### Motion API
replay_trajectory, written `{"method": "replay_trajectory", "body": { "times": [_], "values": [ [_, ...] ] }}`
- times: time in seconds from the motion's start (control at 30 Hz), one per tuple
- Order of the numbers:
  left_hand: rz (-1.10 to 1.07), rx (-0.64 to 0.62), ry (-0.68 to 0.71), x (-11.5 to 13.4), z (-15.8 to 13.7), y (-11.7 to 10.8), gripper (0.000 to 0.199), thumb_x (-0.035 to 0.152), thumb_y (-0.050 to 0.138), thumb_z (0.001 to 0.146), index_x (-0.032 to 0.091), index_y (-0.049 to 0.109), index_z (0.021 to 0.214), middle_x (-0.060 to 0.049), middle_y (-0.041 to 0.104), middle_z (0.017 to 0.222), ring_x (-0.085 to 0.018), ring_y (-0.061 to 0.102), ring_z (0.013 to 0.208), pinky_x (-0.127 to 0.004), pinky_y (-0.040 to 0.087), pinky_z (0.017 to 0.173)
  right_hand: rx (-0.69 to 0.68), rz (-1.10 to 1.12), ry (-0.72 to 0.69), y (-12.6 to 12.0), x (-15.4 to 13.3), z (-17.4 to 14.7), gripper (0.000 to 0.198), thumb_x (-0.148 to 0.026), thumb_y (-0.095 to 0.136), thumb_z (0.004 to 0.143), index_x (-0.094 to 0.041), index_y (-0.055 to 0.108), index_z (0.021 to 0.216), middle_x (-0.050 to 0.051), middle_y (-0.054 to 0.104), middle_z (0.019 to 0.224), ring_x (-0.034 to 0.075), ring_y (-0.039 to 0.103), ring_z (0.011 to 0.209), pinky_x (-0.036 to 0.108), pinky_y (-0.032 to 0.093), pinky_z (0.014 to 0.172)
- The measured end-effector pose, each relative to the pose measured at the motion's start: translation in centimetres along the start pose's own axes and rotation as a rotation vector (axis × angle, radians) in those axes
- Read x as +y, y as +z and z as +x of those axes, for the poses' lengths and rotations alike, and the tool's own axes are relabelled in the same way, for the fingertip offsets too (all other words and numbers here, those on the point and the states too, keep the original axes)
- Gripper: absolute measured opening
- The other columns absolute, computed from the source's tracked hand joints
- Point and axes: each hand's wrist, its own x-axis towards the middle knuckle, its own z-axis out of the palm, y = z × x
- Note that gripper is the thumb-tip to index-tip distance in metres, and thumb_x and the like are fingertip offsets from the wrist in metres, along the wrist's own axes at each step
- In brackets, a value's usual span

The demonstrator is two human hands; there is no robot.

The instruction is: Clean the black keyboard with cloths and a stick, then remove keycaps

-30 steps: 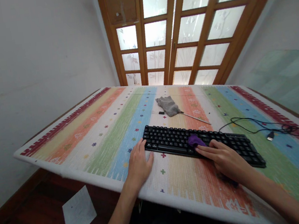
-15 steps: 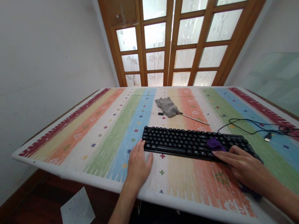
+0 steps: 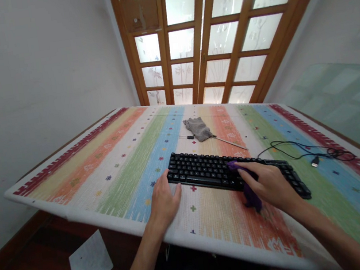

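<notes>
Holding purple cloth [image 3: 251,197] in right hand [image 3: 269,181], over black keyboard [image 3: 200,168].

I see a black keyboard [image 3: 201,167] lying flat, keys up, slantwise on the striped tablecloth [image 3: 117,197], its number-pad end nearer my camera. Its black cable [image 3: 293,144] lies in loose loops to the right. I make out a crumpled purple cloth [image 3: 251,197], one end against the keys, the rest drooping past the near edge.

A keyboard [image 3: 201,170] lies on a worktop [image 3: 202,221], a cloth [image 3: 250,196] partly over it; behind it, knitting [image 3: 198,131]; to its right, a cable [image 3: 334,154]; beyond the worktop, doors [image 3: 198,38].
</notes>
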Motion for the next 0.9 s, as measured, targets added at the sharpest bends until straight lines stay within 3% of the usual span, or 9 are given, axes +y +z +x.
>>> {"method": "replay_trajectory", "body": {
  "times": [0.13,0.27,0.43,0.53,0.73,0.9],
  "values": [
    [-0.006,-0.006,-0.012,0.0,0.0,0.1,0.05,0.028,0.053,0.092,0.011,0.041,0.138,-0.019,0.057,0.135,-0.03,0.053,0.128,-0.052,0.042,0.109,0.044,0.1,-0.043,1.0,-2.8,2.7,0.029,-0.029,0.051,0.094,-0.017,0.073,0.109,0.009,0.077,0.101,0.023,0.073,0.088,0.037,0.057,0.085],
    [-0.014,0.001,-0.021,0.0,0.0,0.2,0.052,0.028,0.053,0.092,0.009,0.04,0.138,-0.02,0.056,0.136,-0.031,0.053,0.128,-0.052,0.041,0.11,0.099,0.206,-0.137,3.5,-5.7,4.8,0.026,-0.024,0.054,0.094,-0.013,0.07,0.112,0.012,0.075,0.104,0.023,0.071,0.091,0.037,0.056,0.085],
    [-0.035,0.009,-0.015,-0.1,0.0,0.3,0.055,0.029,0.054,0.091,0.009,0.038,0.139,-0.023,0.053,0.14,-0.032,0.051,0.131,-0.053,0.04,0.11,0.094,0.223,-0.411,7.1,-9.1,6.7,0.023,-0.016,0.05,0.096,-0.013,0.07,0.108,0.013,0.074,0.103,0.022,0.066,0.088,0.036,0.055,0.082],
    [-0.056,0.017,-0.014,-0.2,0.0,0.4,0.057,0.029,0.055,0.09,0.011,0.036,0.141,-0.022,0.052,0.142,-0.033,0.051,0.132,-0.054,0.041,0.109,0.027,0.173,-0.505,8.5,-10.5,7.4,0.023,-0.013,0.049,0.096,-0.013,0.069,0.108,0.012,0.073,0.104,0.021,0.061,0.086,0.035,0.054,0.08],
    [-0.066,0.018,-0.029,-0.5,-0.1,0.5,0.064,0.026,0.054,0.09,0.01,0.028,0.146,-0.023,0.051,0.142,-0.033,0.051,0.132,-0.054,0.041,0.109,-0.156,0.101,-0.635,11.0,-11.4,7.6,0.019,-0.015,0.053,0.095,-0.015,0.071,0.102,0.008,0.073,0.099,0.022,0.056,0.093,0.035,0.049,0.082],
    [-0.011,-0.004,0.004,-0.6,-0.1,0.5,0.064,0.021,0.056,0.088,0.009,0.032,0.146,-0.023,0.053,0.14,-0.033,0.051,0.131,-0.054,0.04,0.11,-0.225,0.022,-0.698,11.2,-10.4,6.5,0.02,-0.017,0.056,0.095,-0.016,0.071,0.108,0.009,0.071,0.118,0.023,0.055,0.103,0.036,0.047,0.081]
  ]
}}
